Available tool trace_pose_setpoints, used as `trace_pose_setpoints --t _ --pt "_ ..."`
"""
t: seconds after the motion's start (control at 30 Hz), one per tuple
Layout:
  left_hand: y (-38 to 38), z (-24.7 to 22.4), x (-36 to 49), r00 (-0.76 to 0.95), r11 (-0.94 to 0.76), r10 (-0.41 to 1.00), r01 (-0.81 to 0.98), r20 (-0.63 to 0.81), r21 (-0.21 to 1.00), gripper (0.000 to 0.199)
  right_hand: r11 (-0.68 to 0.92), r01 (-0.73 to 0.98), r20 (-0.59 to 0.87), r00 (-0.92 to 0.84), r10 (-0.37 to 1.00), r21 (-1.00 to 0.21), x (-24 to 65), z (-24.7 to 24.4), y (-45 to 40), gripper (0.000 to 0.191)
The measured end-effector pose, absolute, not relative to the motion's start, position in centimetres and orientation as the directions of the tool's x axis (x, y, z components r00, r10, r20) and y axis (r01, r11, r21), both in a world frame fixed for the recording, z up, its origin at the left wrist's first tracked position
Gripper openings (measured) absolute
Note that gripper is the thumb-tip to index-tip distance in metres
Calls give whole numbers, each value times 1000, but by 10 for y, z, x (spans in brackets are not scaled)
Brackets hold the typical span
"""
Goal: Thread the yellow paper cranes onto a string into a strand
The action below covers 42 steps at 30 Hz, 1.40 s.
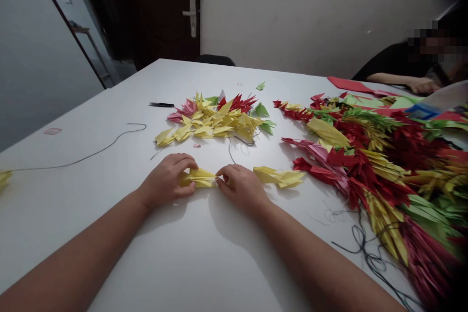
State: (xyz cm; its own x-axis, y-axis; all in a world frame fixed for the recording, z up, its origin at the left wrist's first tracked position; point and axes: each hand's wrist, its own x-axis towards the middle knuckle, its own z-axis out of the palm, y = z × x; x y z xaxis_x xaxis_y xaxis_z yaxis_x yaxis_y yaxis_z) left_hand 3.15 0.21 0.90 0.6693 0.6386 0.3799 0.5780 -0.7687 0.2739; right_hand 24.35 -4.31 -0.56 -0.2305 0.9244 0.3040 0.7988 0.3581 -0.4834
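Observation:
Between my two hands, low over the white table, is a strip of yellow folded paper pieces. My left hand grips its left end between thumb and fingers. At the other end my right hand pinches the pointed tip; whether a thread is between those fingertips is hidden. More yellow folded paper lies just right of my right hand, seemingly in line with the strip. A dark thread runs up from my right hand toward a pile of folded paper pieces, mostly yellow with red, pink and green.
Strings of red, yellow, green and pink folded paper heap up on the right, with tangled dark cord. Small dark snips lie left of the pile. Another thread crosses the left. A person's hand rests at the far right.

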Motion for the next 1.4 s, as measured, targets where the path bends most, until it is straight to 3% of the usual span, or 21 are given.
trace_pose_setpoints --t 0.13,0.27,0.43,0.67,0.87,0.97,1.13,1.23,1.3,1.4 --pt "2 11 31 667 -754 657 590 351 289 19 413 800 363 -263 894 -436 246 -6 -43 7" --pt "3 11 30 675 -743 670 598 311 302 18 558 737 406 -409 817 -382 248 -7 -43 21" --pt "5 11 31 691 -735 677 614 254 287 20 685 607 511 -472 718 -402 246 -5 -43 26" --pt "4 12 31 655 -674 732 655 186 343 23 560 618 485 -309 818 -551 247 -3 -42 25" --pt "3 14 31 597 -607 783 670 177 427 24 535 491 541 -145 828 -688 246 0 -42 24" --pt "3 14 31 572 -580 803 684 166 443 23 562 467 560 -160 813 -683 246 2 -44 25" --pt "5 12 31 540 -544 827 702 155 460 25 701 409 554 -430 713 -584 245 4 -48 21" --pt "6 11 30 508 -512 847 706 154 489 26 717 393 517 -505 691 -576 245 2 -47 19" --pt "5 11 29 506 -505 849 696 149 510 26 691 424 503 -478 720 -586 246 -1 -45 17" --pt "4 12 28 564 -540 815 656 133 528 25 559 568 479 -302 824 -604 248 -3 -42 16"
